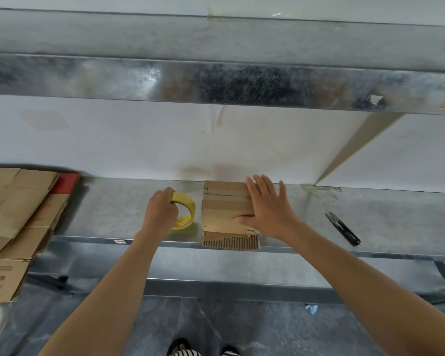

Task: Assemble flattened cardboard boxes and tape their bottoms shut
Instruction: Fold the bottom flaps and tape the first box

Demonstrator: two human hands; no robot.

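Observation:
A small cardboard box (225, 209) stands on the metal shelf (108, 214), its flaps folded shut on top and a torn corrugated flap hanging over the front edge. My right hand (267, 206) lies flat on the box's right side, fingers spread, thumb pressing the top. Just left of the box a roll of yellow tape (186, 210) stands on edge. My left hand (161, 209) is closed around the roll's left side. A stack of flattened cardboard boxes (18, 211) lies at the shelf's far left.
Small black thread snips (343, 228) lie on the shelf to the right of the box. A second metal shelf (216, 83) hangs overhead with a slanted bracket (357, 147) at the right. A white wall stands behind. Grey floor and my striped shoes (190, 352) show below.

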